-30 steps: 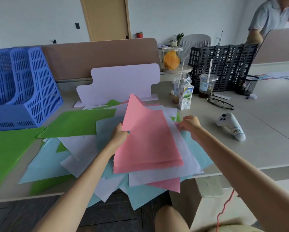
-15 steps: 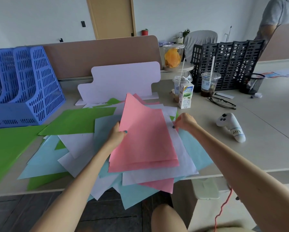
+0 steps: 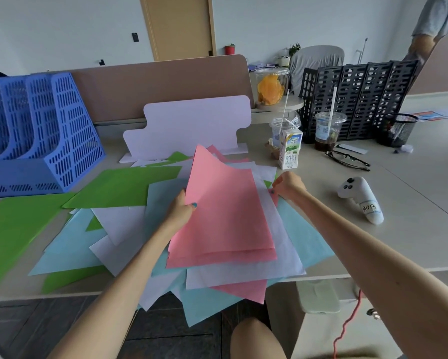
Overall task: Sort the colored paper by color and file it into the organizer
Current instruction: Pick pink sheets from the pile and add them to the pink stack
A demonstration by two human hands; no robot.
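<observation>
The left grip pinches pink sheets tilted up over the mixed paper pile on the surface. The right grip pinches a pink corner; the blue organizer stands far left.

Milk carton, upright, just beyond the fingers of the right hand: 纯牛奶 printed vertically in green on the white front panel. Green brand logo above it, too small to read.

White controller, lying well to the right of those fingers: white label wrapped round the grip, handwritten H013 in dark marker.

Plastic cup, farther back and right of the same fingers: blue print on its wall, illegible.
</observation>
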